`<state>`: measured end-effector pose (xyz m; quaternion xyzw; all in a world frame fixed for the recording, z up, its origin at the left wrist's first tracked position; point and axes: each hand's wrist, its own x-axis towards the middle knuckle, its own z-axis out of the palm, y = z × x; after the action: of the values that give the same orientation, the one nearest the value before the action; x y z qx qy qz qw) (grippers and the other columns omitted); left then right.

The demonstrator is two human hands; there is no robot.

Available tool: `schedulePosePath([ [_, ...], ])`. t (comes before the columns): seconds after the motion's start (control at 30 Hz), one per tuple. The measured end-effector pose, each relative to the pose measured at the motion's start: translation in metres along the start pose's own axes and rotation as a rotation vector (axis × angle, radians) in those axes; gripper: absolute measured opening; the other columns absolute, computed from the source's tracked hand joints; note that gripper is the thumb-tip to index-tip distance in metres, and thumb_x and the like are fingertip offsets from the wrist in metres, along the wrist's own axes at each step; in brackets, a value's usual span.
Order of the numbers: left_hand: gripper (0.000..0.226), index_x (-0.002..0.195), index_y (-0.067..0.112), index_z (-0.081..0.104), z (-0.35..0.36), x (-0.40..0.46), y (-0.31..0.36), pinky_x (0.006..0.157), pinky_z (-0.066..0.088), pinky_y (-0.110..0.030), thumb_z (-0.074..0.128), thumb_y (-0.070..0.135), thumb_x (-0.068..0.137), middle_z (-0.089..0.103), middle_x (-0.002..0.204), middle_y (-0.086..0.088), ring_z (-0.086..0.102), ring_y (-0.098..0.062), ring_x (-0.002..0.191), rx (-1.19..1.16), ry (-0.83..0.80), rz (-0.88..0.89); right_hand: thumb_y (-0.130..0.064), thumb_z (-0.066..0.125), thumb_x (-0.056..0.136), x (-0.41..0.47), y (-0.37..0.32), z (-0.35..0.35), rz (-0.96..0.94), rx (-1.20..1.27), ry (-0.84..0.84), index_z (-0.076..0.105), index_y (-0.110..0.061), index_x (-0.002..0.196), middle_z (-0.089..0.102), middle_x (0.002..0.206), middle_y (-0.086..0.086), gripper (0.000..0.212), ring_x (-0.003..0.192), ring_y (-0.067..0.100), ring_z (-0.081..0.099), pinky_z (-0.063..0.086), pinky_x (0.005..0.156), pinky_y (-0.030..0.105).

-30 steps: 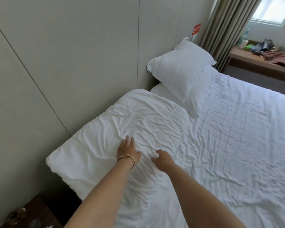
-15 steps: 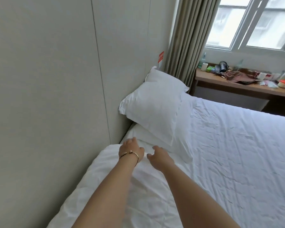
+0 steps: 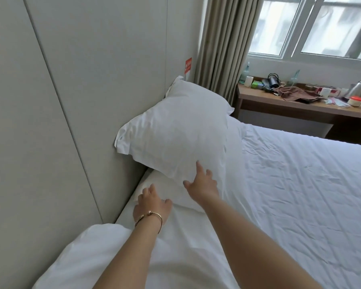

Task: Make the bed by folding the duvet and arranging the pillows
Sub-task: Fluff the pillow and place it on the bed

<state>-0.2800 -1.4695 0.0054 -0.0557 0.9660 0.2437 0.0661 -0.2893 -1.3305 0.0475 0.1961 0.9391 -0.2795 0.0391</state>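
Note:
A white pillow [image 3: 175, 134] leans against the padded wall at the head of the bed, resting on a second, flatter pillow [image 3: 171, 195]. My right hand [image 3: 202, 184] reaches forward with fingers spread, its fingertips touching the upper pillow's near edge. My left hand [image 3: 150, 203], with a gold bracelet at the wrist, lies with relaxed fingers on the lower pillow's near corner. The folded white duvet [image 3: 104, 257] sits below my forearms at the bottom left. A wrinkled white sheet [image 3: 300, 195] covers the mattress.
A grey padded wall panel [image 3: 71, 101] runs along the bed's left side. Beyond the bed stands a wooden desk [image 3: 296, 105] with a kettle [image 3: 360, 89], cups, a cloth and small items. A beige curtain [image 3: 223, 42] hangs beside the window.
Both hands have moved forward from the folded duvet to the pillows. My right hand now touches the upper pillow and my left rests on the lower one. The view has shifted toward the headboard.

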Motion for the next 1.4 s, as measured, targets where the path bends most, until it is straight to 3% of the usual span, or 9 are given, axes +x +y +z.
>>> schedulePosePath([
  [0.2,0.075,0.151,0.027,0.006,0.041,0.016,-0.007,0.093,0.04,-0.034,0.046,0.046,0.091,0.019,0.152,0.003,0.032,-0.02,0.133,0.01,0.088,0.123,-0.057,0.071,0.077,0.054,0.017,0.014,0.039,0.025,0.099,-0.019,-0.064,0.136,-0.03,0.156,0.001,0.108,0.144,0.045,-0.014,0.02,0.108,0.067],
  [0.33,0.073,0.151,0.03,0.002,0.038,0.025,0.0,0.09,0.041,-0.036,0.045,0.036,0.093,0.02,0.151,0.002,0.036,-0.021,0.129,-0.001,0.098,0.214,-0.062,0.071,0.073,0.073,0.032,0.025,0.095,0.085,0.109,-0.021,-0.064,0.136,-0.038,0.151,0.009,0.111,0.141,0.05,-0.017,0.011,0.112,0.063],
  [0.4,0.075,0.151,0.034,0.003,0.032,0.026,0.0,0.092,0.04,-0.036,0.048,0.039,0.091,0.022,0.15,0.004,0.035,-0.02,0.13,-0.023,0.106,0.266,-0.059,0.069,0.078,0.081,0.036,0.03,0.095,0.108,0.099,-0.02,-0.065,0.135,-0.017,0.156,0.017,0.107,0.14,0.052,0.007,0.02,0.111,0.06],
  [0.47,0.072,0.146,0.04,0.011,0.027,0.022,-0.001,0.092,0.04,-0.036,0.053,0.046,0.087,0.025,0.148,0.009,0.036,-0.019,0.129,-0.113,0.051,0.308,-0.049,0.059,0.09,0.085,0.041,0.03,0.07,0.147,0.117,-0.013,-0.063,0.14,0.021,0.142,0.024,0.088,0.116,0.046,0.043,0.038,0.098,0.053],
  [0.53,0.066,0.139,0.044,0.017,0.023,0.014,-0.006,0.09,0.041,-0.035,0.055,0.049,0.085,0.028,0.145,0.013,0.039,-0.017,0.126,-0.21,0.015,0.316,-0.032,0.039,0.101,0.084,0.044,0.027,-0.008,0.211,0.156,0.004,-0.054,0.146,0.041,0.123,0.022,0.061,0.082,0.033,0.05,0.042,0.079,0.042],
  [0.6,0.064,0.138,0.043,0.018,0.012,0.008,-0.011,0.091,0.041,-0.035,0.055,0.049,0.085,0.031,0.142,0.012,0.04,-0.018,0.125,-0.161,0.04,0.347,-0.014,0.027,0.099,0.081,0.046,0.019,-0.084,0.236,0.198,0.017,-0.039,0.145,0.052,0.112,0.021,0.053,0.076,0.029,0.048,0.037,0.073,0.037],
  [0.9,0.075,0.145,0.05,0.012,-0.067,-0.03,0.009,0.106,0.034,-0.031,0.058,0.042,0.086,0.015,0.153,0.009,0.027,-0.018,0.135,-0.118,0.074,0.432,-0.007,0.047,0.094,0.014,0.015,-0.103,-0.264,0.476,0.275,0.048,-0.035,0.133,0.046,0.121,-0.007,0.048,0.106,0.018,0.046,0.042,0.091,0.033],
  [1.2,0.1,0.135,0.067,-0.008,-0.114,-0.115,0.124,0.104,0.024,-0.069,0.069,0.065,0.07,-0.016,0.153,0.018,-0.014,-0.033,0.142,-0.213,-0.034,0.348,0.009,0.049,0.083,-0.126,-0.008,-0.18,-0.368,0.545,0.234,0.063,-0.029,0.121,0.056,0.115,-0.008,0.055,0.112,0.015,0.053,0.049,0.095,0.03],
  [1.4,0.093,0.138,0.062,0.0,-0.141,-0.194,0.193,0.101,0.004,-0.075,0.04,0.088,0.059,0.01,0.155,0.015,0.0,-0.022,0.146,-0.2,0.343,0.441,0.015,0.046,0.078,-0.193,0.006,-0.289,-0.44,0.611,0.338,0.064,-0.03,0.121,0.06,0.119,-0.006,0.065,0.112,0.014,0.055,0.051,0.095,0.031],
])
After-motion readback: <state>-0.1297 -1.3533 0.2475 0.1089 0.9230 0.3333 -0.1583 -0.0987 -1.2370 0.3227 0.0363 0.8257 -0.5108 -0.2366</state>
